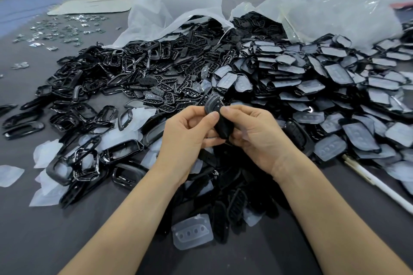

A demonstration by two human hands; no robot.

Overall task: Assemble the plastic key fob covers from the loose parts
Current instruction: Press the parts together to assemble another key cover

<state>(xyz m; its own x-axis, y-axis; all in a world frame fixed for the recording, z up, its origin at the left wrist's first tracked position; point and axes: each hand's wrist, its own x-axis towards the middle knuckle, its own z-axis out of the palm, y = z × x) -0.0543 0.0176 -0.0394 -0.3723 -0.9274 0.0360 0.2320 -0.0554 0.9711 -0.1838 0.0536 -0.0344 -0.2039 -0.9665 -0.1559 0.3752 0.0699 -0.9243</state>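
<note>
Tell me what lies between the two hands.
In the head view, a black plastic key fob cover lies there; the left hand and the right hand both pinch it.

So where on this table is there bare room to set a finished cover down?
Bare grey table lies near left, bordered by the black frames and the left forearm; another patch near right, between the right forearm and the white rod. Centre and right are heaped with parts.
</note>
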